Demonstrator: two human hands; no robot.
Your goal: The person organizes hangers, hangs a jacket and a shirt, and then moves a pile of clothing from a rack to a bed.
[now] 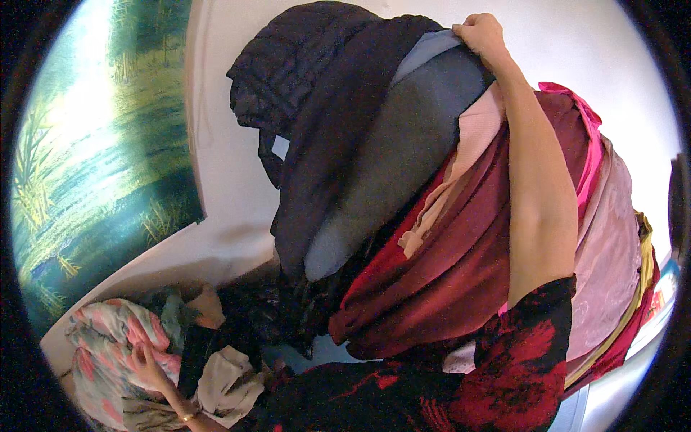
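Observation:
My right hand [481, 40], at the top, pinches the upper edge of a dark grey garment [410, 113] with a lighter blue-grey band. That garment hangs in a thick row of clothes, beside a black garment [340, 129] and a pale pink ribbed one [480, 119]. My left hand [148, 367] lies at the lower left against a crumpled floral cloth [119, 335] in grey, white and coral. Whether its fingers grip the cloth is unclear. A beige cloth [229, 383] lies beside that wrist, which wears a gold-coloured band.
Maroon fabric [442, 291], a bright pink strap [588, 162] and a mauve garment [604, 254] hang on the right. A black quilted garment [291, 59] bulges at the top. On the left, a landscape picture panel [108, 178] stands against the white wall [232, 178].

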